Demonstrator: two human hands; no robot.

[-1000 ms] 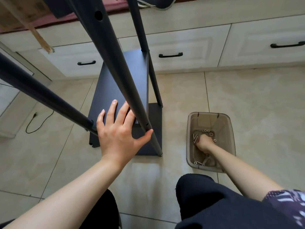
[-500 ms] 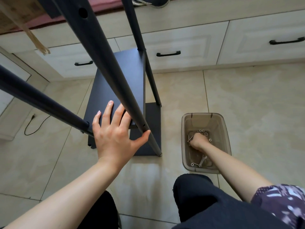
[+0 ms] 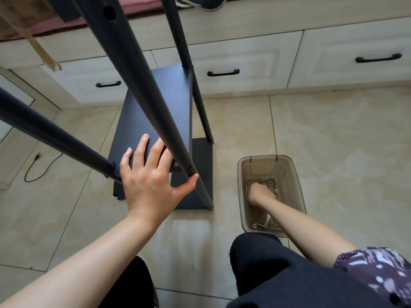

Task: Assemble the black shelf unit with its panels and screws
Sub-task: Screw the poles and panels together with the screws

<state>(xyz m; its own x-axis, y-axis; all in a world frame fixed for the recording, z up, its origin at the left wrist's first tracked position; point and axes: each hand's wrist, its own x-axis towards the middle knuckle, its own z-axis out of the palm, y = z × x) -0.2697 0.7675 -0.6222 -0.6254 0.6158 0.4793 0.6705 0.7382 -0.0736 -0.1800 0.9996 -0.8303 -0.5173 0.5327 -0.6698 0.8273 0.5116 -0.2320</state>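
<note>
While the black shelf unit stands on the tiled floor by the drawers, left hand lies flat on its panel — fingers straight, thumb against a pole. Right hand reaches into the plastic bin among screws — grip hidden, cannot tell.

Floor: glossy beige ceramic tiles with thin dark grout lines. Along the far wall, a row of cream-white cabinet drawers with raised panel fronts, each carrying a curved black metal handle; a pink-red fabric strip lies on top at upper left, just beside a pale wooden slat hanging at a tilt. Thin black cable with plug on the tiles, far left.
</note>
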